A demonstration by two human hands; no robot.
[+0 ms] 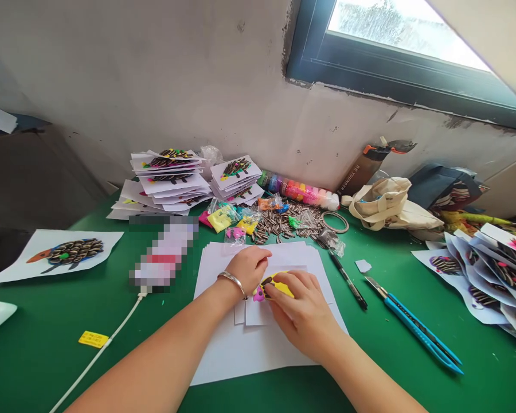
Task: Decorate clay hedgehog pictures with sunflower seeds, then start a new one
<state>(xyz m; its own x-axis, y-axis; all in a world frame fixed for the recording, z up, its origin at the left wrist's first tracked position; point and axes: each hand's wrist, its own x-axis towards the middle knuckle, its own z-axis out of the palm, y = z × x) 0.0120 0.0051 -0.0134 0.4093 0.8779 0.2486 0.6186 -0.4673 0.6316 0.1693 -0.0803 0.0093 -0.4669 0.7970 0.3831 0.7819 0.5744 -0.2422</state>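
Squarely mid-view from the head camera: holding the clay [278,285] at its left edge with the left hand [249,267], curled nearly shut, tips touching it. Pinching the same clay from the right with the right hand [305,310], half-curled, pressing down. Lying on a small card [258,314] atop the paper [236,355], on the table [47,355]. Farther right, well apart: pen [348,281], knife [413,324]. Behind the paper: seeds [279,225].

Hidden, blurred, cut off
The yellow clay figure [279,285] is largely covered by the right hand [303,312]; an object [163,252] is pixelated beyond recognition; the seed pictures [507,275] are cut by the right edge.
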